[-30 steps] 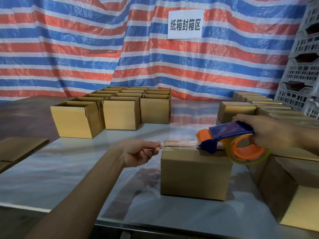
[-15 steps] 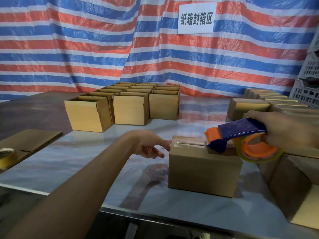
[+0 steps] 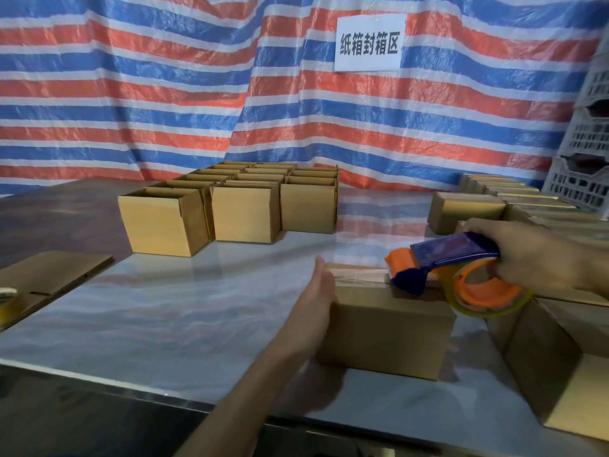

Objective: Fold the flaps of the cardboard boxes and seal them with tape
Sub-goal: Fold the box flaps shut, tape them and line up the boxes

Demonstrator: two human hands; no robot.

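A closed cardboard box [image 3: 385, 328] stands on the marble-patterned table [image 3: 184, 311] in front of me, with clear tape along its top seam. My left hand [image 3: 316, 305] lies flat with straight fingers against the box's left end. My right hand [image 3: 530, 255] grips a blue and orange tape dispenser [image 3: 454, 272] whose nose rests on the box's top, near the right part of the seam.
Several open-topped boxes [image 3: 237, 206] stand in rows at the back left. Closed boxes [image 3: 494, 206] line the right side, and another box [image 3: 566, 364] sits close at the right front. Flat cardboard [image 3: 49, 278] and a tape roll [image 3: 6, 301] lie far left. White crates [image 3: 590, 166] stack at the right.
My left hand has gone from a curled pinch near the tape's end to lying flat against the box's left end. The dispenser stayed on the box top.
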